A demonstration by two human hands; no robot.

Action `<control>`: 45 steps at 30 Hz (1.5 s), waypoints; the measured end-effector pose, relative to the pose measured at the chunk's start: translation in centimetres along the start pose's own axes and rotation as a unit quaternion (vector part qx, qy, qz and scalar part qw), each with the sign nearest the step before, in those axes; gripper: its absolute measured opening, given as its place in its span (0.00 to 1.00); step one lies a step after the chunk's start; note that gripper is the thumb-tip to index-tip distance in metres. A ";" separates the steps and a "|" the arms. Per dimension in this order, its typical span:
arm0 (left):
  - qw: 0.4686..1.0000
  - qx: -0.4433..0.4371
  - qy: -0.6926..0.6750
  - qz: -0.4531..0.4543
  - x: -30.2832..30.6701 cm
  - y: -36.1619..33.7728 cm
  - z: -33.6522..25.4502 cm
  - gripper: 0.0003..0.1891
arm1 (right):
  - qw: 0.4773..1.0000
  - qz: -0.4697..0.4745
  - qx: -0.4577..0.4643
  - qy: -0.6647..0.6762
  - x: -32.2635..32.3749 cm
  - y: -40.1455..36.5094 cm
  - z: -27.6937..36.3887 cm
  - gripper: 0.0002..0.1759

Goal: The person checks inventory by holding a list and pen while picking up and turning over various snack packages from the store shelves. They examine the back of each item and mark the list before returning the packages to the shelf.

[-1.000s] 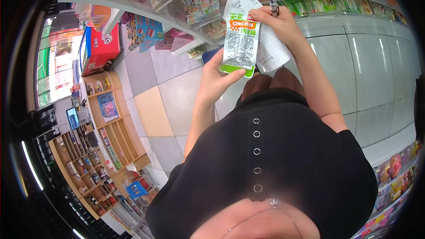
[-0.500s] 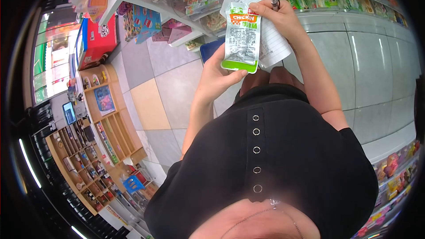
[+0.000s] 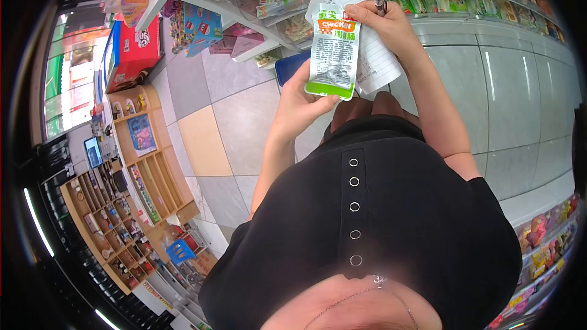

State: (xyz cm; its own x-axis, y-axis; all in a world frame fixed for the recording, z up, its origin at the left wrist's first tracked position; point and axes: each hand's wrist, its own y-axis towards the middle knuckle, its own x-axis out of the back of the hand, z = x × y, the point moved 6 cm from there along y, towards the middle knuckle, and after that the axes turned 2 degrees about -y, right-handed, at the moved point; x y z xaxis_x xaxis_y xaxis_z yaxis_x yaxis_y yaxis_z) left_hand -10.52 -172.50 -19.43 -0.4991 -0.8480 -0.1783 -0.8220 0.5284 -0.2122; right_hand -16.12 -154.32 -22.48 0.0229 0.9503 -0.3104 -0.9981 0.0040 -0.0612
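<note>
Holding a green-and-white chicken snack packet upright in front of the chest, printed face to the camera, both hands on it. Left hand cups the bottom edge, thumb across the green strip, fingers behind. Right hand pinches the top corner by the orange label; the same hand also grips a pen and a handwritten paper list that lies behind the packet, half covered. Packet hangs over the tiled floor, near the snack shelf. A blue container is on the floor beyond the hands, mostly hidden. Looks like the packet is being checked against the list. To do it well: let the left hand carry the packet alone, flat and steady, so the right can bring the list out beside it with its lines uncovered; grip edges only, no creasing the print; pen sits loosely between the fingers and could slip, so clamp it firmer
</note>
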 end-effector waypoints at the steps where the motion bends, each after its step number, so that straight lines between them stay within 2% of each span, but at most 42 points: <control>1: 1.000 0.001 -0.001 -0.003 0.1 0.0 0.0 0.32 | 1.000 -0.002 0.005 -0.003 0.0 0.0 0.1 0.13; 12: 1.000 0.016 -0.004 -0.015 0.5 0.4 0.2 0.32 | 1.000 0.001 0.027 -0.010 -0.1 0.1 0.8 0.13; 21: 0.999 0.030 0.019 0.009 1.1 0.6 0.2 0.31 | 1.000 0.007 0.025 -0.011 -0.5 0.6 0.4 0.13; 24: 0.998 0.021 0.065 0.000 1.8 0.6 0.8 0.30 | 0.998 0.000 0.032 -0.049 -0.4 0.8 0.0 0.11; 27: 0.998 0.068 0.007 0.002 1.8 1.0 1.2 0.30 | 0.997 -0.001 0.016 -0.076 -0.4 1.8 -0.8 0.11; 29: 0.991 0.129 -0.025 -0.005 2.4 1.7 3.2 0.25 | 0.998 0.000 -0.041 -0.055 -0.5 1.8 -2.1 0.11; 31: 0.988 0.154 -0.004 -0.010 3.2 2.9 4.6 0.19 | 0.995 -0.007 -0.029 -0.097 0.6 2.1 -4.2 0.11; 34: 0.982 0.186 0.021 0.014 6.0 5.4 8.2 0.17 | 0.981 -0.049 -0.115 -0.151 2.9 1.1 -5.9 0.11; 35: 0.981 0.184 0.058 -0.031 7.6 6.6 9.0 0.19 | 0.968 -0.075 -0.151 -0.187 3.8 0.7 -6.6 0.12; 37: 0.969 0.184 0.126 -0.111 11.0 9.3 10.0 0.22 | 0.961 -0.114 -0.145 -0.205 5.2 -0.2 -7.3 0.11; 39: 0.953 0.211 0.183 -0.115 16.7 12.7 13.2 0.27 | 0.946 -0.150 -0.139 -0.250 6.9 -1.4 -8.0 0.11; 41: 0.950 0.115 0.179 -0.229 20.4 16.1 12.2 0.31 | 0.924 -0.173 -0.127 -0.317 8.4 -2.3 -8.8 0.11; 43: 0.959 0.153 0.123 -0.206 24.4 19.6 13.0 0.30 | 0.909 -0.180 -0.136 -0.351 9.2 -3.0 -9.4 0.13; 45: 0.933 0.130 0.257 -0.213 28.8 23.9 13.7 0.25 | 0.895 -0.190 -0.153 -0.374 9.0 -3.1 -9.4 0.12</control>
State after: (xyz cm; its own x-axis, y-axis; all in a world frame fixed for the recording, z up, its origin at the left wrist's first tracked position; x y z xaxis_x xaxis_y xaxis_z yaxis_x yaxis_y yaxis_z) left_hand -40.79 -183.68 -42.84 -0.2630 -0.8552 0.4466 -0.9147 0.0738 -0.3973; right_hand -12.25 -148.75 -33.99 0.1991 0.8409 0.5032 -0.8616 0.3948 -0.3189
